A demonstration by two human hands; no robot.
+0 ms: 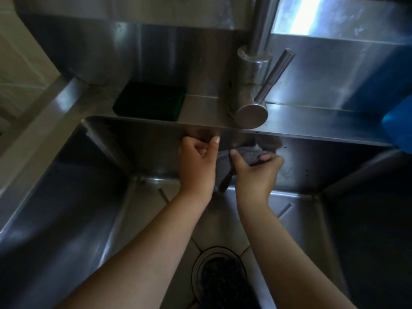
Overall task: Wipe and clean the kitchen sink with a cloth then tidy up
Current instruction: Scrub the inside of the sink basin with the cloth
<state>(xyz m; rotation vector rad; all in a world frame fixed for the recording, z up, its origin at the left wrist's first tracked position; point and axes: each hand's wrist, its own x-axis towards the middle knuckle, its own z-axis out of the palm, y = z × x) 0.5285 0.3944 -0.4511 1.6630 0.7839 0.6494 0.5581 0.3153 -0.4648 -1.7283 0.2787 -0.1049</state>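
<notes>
Both my hands reach into the stainless steel sink [66, 197], up against its back wall just under the rim. My right hand [256, 172] grips a grey cloth [247, 153] and holds it against the back wall below the tap. A tail of the cloth hangs down between my two hands. My left hand [197, 161] is beside it on the left, fingers curled and thumb raised. I cannot tell whether it pinches the cloth's edge. The round drain [219, 277] lies at the bottom of the basin, between my forearms.
A steel tap [252, 85] with a lever handle [275, 74] stands on the back ledge right above my hands. A dark green sponge [149, 101] lies on the ledge to the left. A blue object [396, 126] shows at the right edge.
</notes>
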